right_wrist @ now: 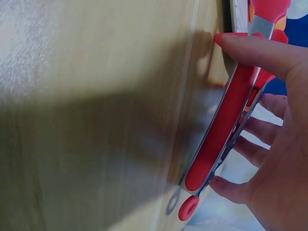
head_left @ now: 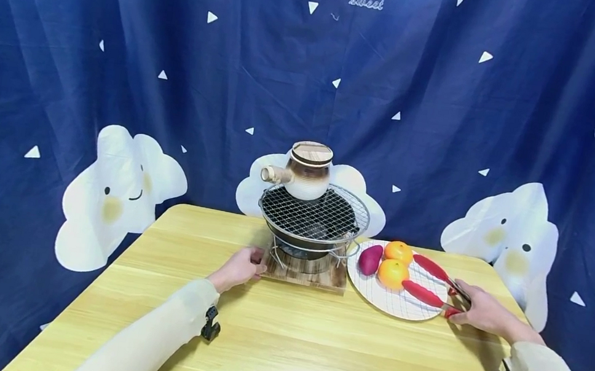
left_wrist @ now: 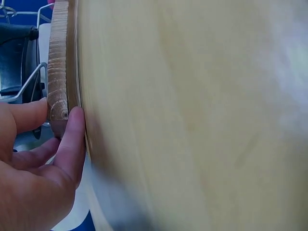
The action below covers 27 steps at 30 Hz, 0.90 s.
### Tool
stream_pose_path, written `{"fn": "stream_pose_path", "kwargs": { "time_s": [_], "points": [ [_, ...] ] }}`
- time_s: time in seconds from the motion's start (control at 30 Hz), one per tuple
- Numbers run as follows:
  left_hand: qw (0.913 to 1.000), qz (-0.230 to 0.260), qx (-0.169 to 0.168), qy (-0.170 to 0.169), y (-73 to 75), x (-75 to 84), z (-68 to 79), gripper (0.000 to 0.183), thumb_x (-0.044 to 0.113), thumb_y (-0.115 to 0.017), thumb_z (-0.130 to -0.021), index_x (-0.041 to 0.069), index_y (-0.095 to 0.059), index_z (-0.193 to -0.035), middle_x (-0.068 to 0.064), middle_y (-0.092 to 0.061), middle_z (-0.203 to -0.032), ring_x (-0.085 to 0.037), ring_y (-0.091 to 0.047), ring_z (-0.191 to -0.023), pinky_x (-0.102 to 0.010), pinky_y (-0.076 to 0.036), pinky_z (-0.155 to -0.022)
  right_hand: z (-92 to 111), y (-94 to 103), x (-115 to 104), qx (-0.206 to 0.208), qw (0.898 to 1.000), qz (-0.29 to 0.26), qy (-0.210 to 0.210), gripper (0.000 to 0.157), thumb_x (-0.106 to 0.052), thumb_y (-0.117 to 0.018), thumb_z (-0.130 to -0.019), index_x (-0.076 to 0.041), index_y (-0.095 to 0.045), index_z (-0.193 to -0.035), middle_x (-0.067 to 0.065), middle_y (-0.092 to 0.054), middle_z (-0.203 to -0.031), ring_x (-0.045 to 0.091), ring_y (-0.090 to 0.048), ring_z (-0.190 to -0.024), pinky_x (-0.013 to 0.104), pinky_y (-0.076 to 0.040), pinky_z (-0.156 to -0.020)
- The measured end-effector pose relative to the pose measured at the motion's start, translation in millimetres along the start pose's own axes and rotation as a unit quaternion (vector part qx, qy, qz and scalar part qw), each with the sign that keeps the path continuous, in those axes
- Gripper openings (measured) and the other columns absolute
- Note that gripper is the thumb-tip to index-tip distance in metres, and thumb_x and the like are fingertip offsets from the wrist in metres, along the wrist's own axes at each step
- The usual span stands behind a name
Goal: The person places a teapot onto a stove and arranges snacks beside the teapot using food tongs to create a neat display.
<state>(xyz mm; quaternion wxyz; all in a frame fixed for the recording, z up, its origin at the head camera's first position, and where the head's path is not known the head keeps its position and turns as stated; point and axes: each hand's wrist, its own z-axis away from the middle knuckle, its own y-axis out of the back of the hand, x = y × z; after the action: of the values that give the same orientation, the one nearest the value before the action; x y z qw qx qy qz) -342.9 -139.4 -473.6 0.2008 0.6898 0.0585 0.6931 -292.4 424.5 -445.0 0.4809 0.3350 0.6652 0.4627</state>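
My left hand (head_left: 240,270) pinches the front left corner of a wooden board (head_left: 308,278), thumb on top and fingers along its edge in the left wrist view. On that board stands a small black grill with a round wire grate (head_left: 315,222). A brown and white clay teapot (head_left: 308,177) with a wooden lid and side handle sits on the grate. My right hand (head_left: 488,311) holds red and silver tongs (right_wrist: 221,130), their red tips spread over a round plate (head_left: 399,309). Two oranges (head_left: 393,274) and a purple sweet potato (head_left: 370,259) lie there, the tips close beside the oranges.
Everything stands on a light wooden table (head_left: 278,344) with rounded far corners. A dark blue curtain (head_left: 291,55) with white triangles and clouds hangs right behind it. The plate sits just right of the grill's board.
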Motion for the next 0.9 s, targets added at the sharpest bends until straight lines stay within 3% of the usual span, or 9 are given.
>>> {"fn": "stream_pose_path", "kwargs": {
  "time_s": [0.3, 0.5, 0.73, 0.8, 0.9],
  "points": [
    [0.9998, 0.018, -0.005, 0.004, -0.7, -4.7, -3.2, 0.047, -0.005, -0.061, -0.093, -0.01, -0.048, -0.138, -0.026, -0.058, -0.125, -0.029, -0.065, -0.1, -0.037, -0.064, -0.084, 3.4, 0.0, 0.6, -0.015, 1.0, -0.012, -0.023, 0.096, -0.025, -0.09, -0.069, 0.016, -0.04, -0.141, 0.036, -0.06, -0.122, 0.044, -0.058, -0.105, 0.067, -0.048, -0.094],
    [0.9999, 0.016, -0.003, 0.004, 0.1, -4.2, -1.9, 0.048, -0.005, -0.061, -0.093, -0.011, -0.047, -0.139, -0.027, -0.058, -0.125, -0.03, -0.066, -0.101, -0.038, -0.064, -0.084, 2.4, 0.9, 0.9, -0.017, 0.999, -0.014, -0.025, 0.094, -0.026, -0.09, -0.07, 0.013, -0.042, -0.141, 0.027, -0.064, -0.111, 0.036, -0.058, -0.097, 0.057, -0.051, -0.088],
    [0.9999, 0.011, -0.001, 0.003, -1.0, -2.2, 0.2, 0.046, -0.005, -0.061, -0.093, -0.011, -0.049, -0.137, -0.026, -0.06, -0.12, -0.029, -0.066, -0.098, -0.037, -0.064, -0.083, 4.9, 2.3, 3.9, -0.027, 0.998, -0.025, -0.048, 0.101, -0.027, -0.089, -0.072, 0.019, -0.035, -0.144, 0.041, -0.054, -0.129, 0.046, -0.055, -0.108, 0.071, -0.044, -0.097],
    [0.9999, 0.011, -0.001, 0.003, -1.5, -2.3, 0.1, 0.046, -0.005, -0.061, -0.093, -0.011, -0.049, -0.137, -0.026, -0.06, -0.119, -0.028, -0.067, -0.098, -0.037, -0.064, -0.083, 5.6, 2.1, 5.3, -0.028, 0.998, -0.027, -0.052, 0.1, -0.029, -0.089, -0.072, 0.018, -0.037, -0.144, 0.038, -0.057, -0.125, 0.044, -0.056, -0.105, 0.067, -0.047, -0.095],
    [0.9999, 0.013, 0.0, 0.005, -1.6, -2.7, -0.7, 0.046, -0.005, -0.061, -0.093, -0.011, -0.049, -0.138, -0.026, -0.06, -0.12, -0.028, -0.067, -0.098, -0.037, -0.064, -0.084, 6.8, 2.8, 6.9, -0.027, 0.998, -0.028, -0.051, 0.095, -0.03, -0.089, -0.072, 0.014, -0.043, -0.142, 0.026, -0.063, -0.111, 0.036, -0.056, -0.096, 0.052, -0.051, -0.086]
  ]
}}
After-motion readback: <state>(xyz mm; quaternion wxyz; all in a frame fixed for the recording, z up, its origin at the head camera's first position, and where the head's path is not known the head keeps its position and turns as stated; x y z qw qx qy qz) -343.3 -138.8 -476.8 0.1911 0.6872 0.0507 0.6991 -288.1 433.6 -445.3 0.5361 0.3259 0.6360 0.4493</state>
